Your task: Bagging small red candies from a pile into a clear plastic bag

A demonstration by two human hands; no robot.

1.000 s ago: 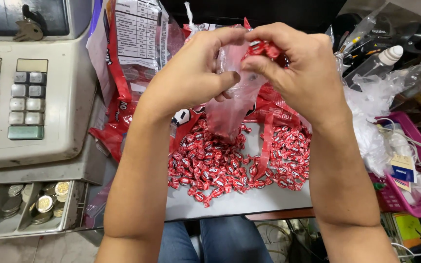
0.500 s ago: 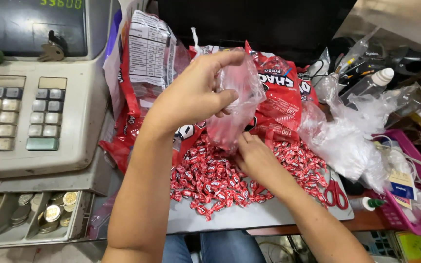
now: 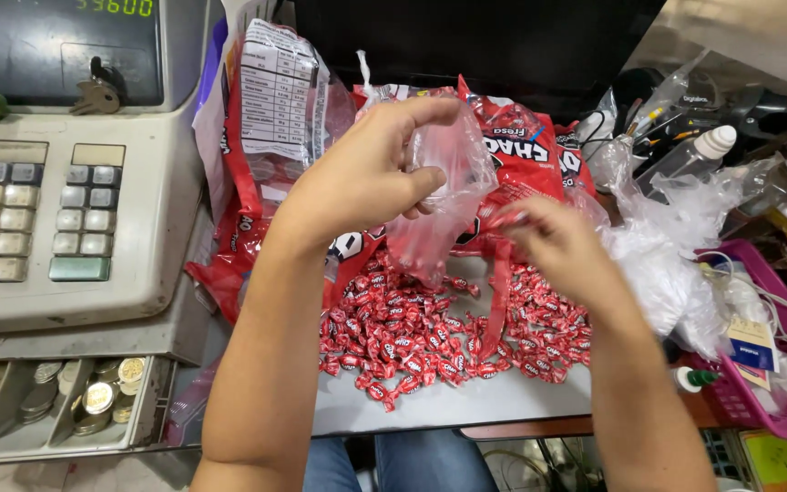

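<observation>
Left hand [image 3: 371,178] gripping small clear plastic bag [image 3: 439,205], holding it open above pile of red wrapped candies [image 3: 430,333] on table [image 3: 466,401]. Right hand [image 3: 553,241] pinching one red candy [image 3: 509,219] in fingers — just beside bag. Big red candy sack [image 3: 521,146] lying behind; cash register [image 3: 56,182] sitting at left.

The left hand [image 3: 371,178] holds up a small clear plastic bag [image 3: 439,200] by its mouth, thumb and fingers pinching the film open. Just right of it and lower, the right hand [image 3: 562,246] grips a few red wrapped candies [image 3: 510,219] at its fingertips — close to the bag's side. Below both hands lies a heap of red candies [image 3: 430,337] on a grey tray [image 3: 466,405] — a cash register [image 3: 56,210] stands left of the left forearm
</observation>
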